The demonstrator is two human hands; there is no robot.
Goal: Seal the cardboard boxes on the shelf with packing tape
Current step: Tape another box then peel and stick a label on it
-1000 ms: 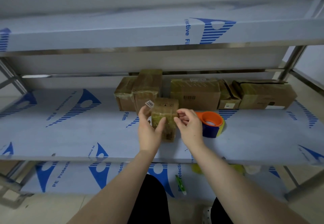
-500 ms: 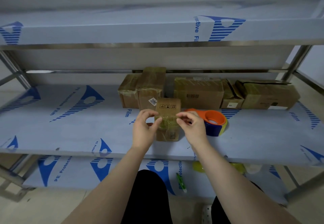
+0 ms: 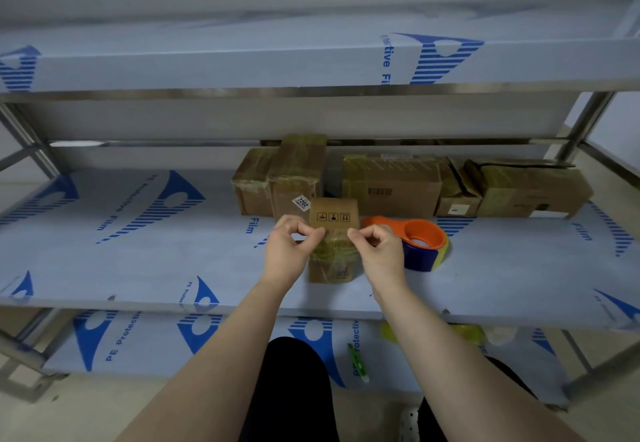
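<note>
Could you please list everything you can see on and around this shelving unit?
small box: one, brown, taped, front of the middle shelf.
back boxes: five, brown, along the middle shelf's rear.
tape dispenser: one, orange and blue, right of the small box.
green tool: one, green, lower shelf.
yellow item: count unclear, yellow, lower shelf, partly hidden.
shelf rack: one, steel under blue-printed film.
left hand: pinches the small box's left edge.
right hand: pinches its right edge.
</note>
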